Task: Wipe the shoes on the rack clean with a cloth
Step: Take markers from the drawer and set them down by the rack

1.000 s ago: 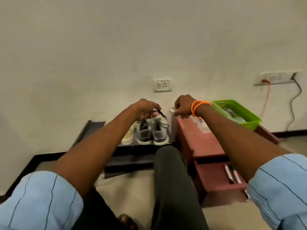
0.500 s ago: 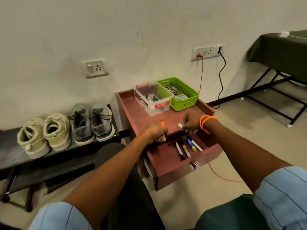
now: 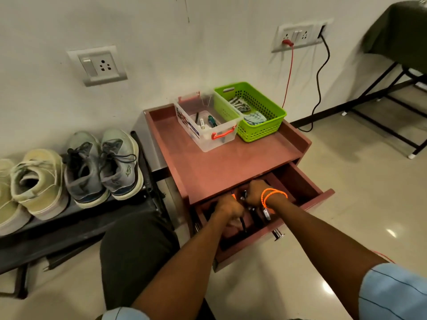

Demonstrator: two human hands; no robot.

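Both hands had sunk into the drawer (image 3: 300,181): left hand (image 3: 228,206) gripped a pen, right hand (image 3: 255,192) seemingly another. Soft, light cloth (image 3: 254,117) lay in the basket (image 3: 261,130); stiff shoes (image 3: 101,162) waited on the rack (image 3: 69,218).

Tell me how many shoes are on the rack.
4: two grey ones nearest the cabinet, a cream one beside them, another cream one cut off at the left edge; more may lie beyond.

Home room: shoe rack (image 3: 76,218), bedside cabinet (image 3: 221,167)
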